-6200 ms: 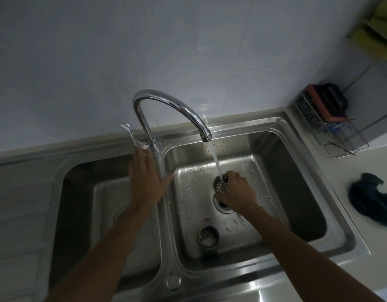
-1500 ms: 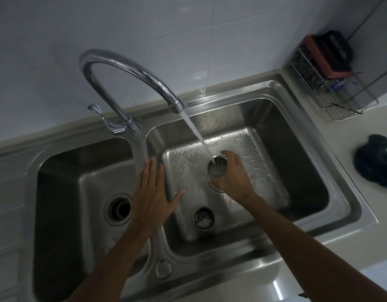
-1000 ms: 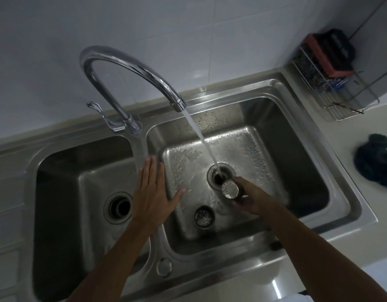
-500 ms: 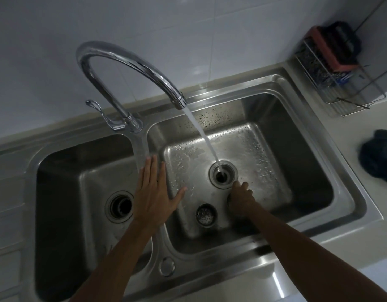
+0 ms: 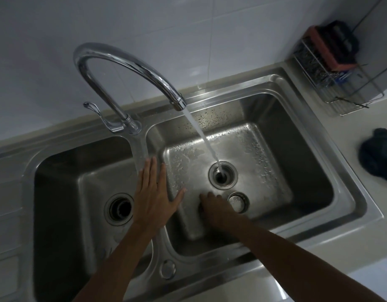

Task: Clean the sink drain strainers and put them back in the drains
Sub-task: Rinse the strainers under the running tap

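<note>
Change: one strainer (image 5: pixel 238 202) has been set on the right basin (image 5: pixel 275 149) floor; the right hand (image 5: pixel 214 211) has been shifted left, covering the second strainer.
Drain (image 5: pixel 220 175): left open, tap water is received.
Left hand (image 5: pixel 154 199): laid flat on the divider (image 5: pixel 142 149), fingers straight, thumb spread.
Right fingers: grip cannot be told.
Counter (image 5: pixel 373 203): a dark cloth (image 5: pixel 377 158) is left there.

You have taken the strainer (image 5: pixel 239 202) out of the stream (image 5: pixel 201 136) and set it on the basin floor (image 5: pixel 266 171), just right of your right hand (image 5: pixel 214 209). That hand has moved left, over the spot where the second strainer lay, and covers it. The water now falls straight into the open drain (image 5: pixel 220 177). Your left hand (image 5: pixel 153 201) has slid back from the tap (image 5: pixel 122 68) along the divider (image 5: pixel 142 149).
</note>
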{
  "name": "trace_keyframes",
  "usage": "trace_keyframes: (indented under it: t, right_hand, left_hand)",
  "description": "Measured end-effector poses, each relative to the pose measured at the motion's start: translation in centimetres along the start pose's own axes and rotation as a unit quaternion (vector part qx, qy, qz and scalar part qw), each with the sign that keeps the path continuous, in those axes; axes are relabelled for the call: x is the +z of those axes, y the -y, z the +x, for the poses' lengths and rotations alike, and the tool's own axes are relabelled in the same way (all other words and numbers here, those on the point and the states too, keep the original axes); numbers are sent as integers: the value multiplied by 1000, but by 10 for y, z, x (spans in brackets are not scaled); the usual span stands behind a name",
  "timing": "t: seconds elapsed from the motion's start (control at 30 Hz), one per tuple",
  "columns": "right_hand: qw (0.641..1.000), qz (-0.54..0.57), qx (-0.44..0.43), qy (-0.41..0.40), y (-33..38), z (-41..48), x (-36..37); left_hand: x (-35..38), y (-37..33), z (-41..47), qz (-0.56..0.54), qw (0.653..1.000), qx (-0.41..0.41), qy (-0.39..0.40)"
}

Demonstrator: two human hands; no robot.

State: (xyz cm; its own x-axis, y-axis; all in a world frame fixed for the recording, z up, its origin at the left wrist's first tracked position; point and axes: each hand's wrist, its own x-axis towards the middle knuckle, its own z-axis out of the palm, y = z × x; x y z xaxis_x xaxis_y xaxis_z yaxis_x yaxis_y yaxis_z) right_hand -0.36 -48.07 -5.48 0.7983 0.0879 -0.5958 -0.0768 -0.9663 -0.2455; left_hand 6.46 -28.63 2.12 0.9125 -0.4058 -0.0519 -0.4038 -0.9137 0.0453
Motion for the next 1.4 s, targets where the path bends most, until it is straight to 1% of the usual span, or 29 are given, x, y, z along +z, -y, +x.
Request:
trace_keyframes:
  t: [0.13, 0.2, 0.3, 0.4, 0.47, 0.53, 0.6, 0.63, 0.7, 0.77, 0.9, 1.0, 1.13, 1.27, 1.33, 1.4]
  right_hand:
    - [989, 119, 66, -60, -29, 9, -43]
    - [982, 136, 95, -95, -41, 11, -64]
    - [973, 143, 102, -152, -51, 14, -86]
    - [953, 174, 116, -218, -54, 15, -98]
    - [938, 204, 116, -254, -52, 13, -99]
    - [937, 212, 93, -262, -50, 10, -93]
    - [948, 204, 75, -232, -51, 7, -84]
    - [948, 209, 79, -226, -53, 7, -83]
    - [936, 224, 105, -251, -56, 11, -88]
    - [933, 209, 95, -275, -51, 19, -96]
    - [952, 156, 42, -259, -33, 20, -93]
    - [955, 95, 35, -278, -38, 13, -86]
    - [951, 36, 55, -302, -38, 14, -96]
    - [951, -33, 31, -305, -37, 8, -84]
    - [948, -30, 35, -315, -47, 6, -81]
    - [948, 0, 68, -311, -52, 9, -87]
  left_hand:
    - [0, -1, -1, 4, 1000, 1, 0]
    - [1, -1, -1, 1, 1000, 1, -2]
    - [0, 0, -1, -6, 1000, 3, -5]
    - [1, 0, -1, -15, 1000, 6, -14]
    - [2, 0, 0, -13, 1000, 6, -7]
    - [3, 0, 0, -11, 1000, 5, -1]
    - [4, 1, 0, -13, 1000, 6, -2]
    - [4, 1, 0, -15, 1000, 7, -5]
    - [4, 1, -1, -18, 1000, 9, -11]
    - [4, 1, -1, -19, 1000, 9, -13]
    - [3, 1, -1, -19, 1000, 12, -13]
    - [3, 1, -1, -27, 999, 12, -24]
    - [3, 0, -1, -27, 999, 12, -24]
    - [4, 1, -1, -24, 999, 16, -31]
    - [4, 1, -1, -22, 999, 16, -27]
    - [4, 1, 0, -23, 999, 14, -21]
